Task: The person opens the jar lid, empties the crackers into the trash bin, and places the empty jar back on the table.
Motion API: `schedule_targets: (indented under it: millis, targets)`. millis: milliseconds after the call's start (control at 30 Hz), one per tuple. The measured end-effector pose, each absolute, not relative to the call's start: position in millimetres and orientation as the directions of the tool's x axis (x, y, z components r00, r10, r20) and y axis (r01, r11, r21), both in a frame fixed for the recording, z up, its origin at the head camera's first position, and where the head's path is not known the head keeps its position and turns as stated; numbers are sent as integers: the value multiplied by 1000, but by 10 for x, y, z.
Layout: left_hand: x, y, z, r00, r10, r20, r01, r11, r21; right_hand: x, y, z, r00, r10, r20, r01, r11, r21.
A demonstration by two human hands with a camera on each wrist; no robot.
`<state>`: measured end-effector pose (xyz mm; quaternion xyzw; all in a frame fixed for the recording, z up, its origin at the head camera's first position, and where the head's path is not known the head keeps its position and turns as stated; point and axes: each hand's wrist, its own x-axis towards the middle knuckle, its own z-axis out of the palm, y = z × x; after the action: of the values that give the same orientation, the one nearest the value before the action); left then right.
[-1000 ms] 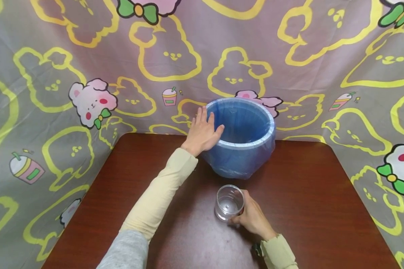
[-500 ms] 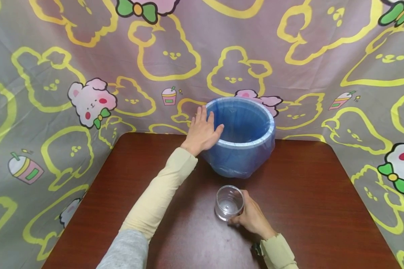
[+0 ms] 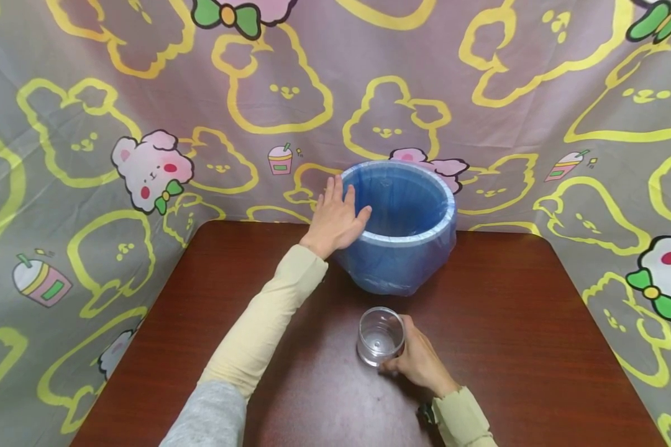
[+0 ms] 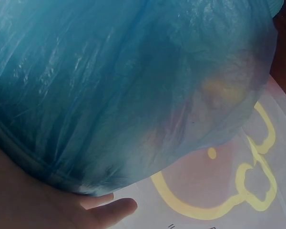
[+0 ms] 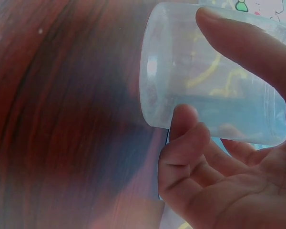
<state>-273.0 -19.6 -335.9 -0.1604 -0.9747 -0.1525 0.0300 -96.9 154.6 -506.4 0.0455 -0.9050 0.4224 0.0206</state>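
Observation:
A blue bin (image 3: 391, 267) lined with thin blue plastic stands toward the back of the table. My left hand (image 3: 335, 218) rests on the left side of its rim, fingers straight and slightly spread. In the left wrist view the wrinkled liner (image 4: 114, 81) fills most of the picture, with part of that hand (image 4: 52, 205) along the rim. My right hand (image 3: 423, 360) grips a clear, straight-sided cup (image 3: 373, 354) from its right side, in front of the bin. The right wrist view shows thumb and fingers around the cup (image 5: 181, 57), with no contents visible inside it.
The dark reddish-brown table (image 3: 525, 347) has rounded far corners. A grey cloth with yellow animal outlines (image 3: 279, 68) hangs close behind the bin and along both sides of the table. A small dark object (image 3: 427, 414) sits at the right sleeve's cuff.

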Motion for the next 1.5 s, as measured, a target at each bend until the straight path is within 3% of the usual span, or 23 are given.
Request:
schedule_targets:
  millis: [267,1500]
  targets:
    - [-2745,-176,-3350,-946,307,102,323,906,274,-969,1561,-5042,-998,-52,19,-48,624,-780]
    - [-2735,-205,-3355,-944,312,103,329,887,323,-962,1533,-5040,-1000,-30,1,-19,611,-791]
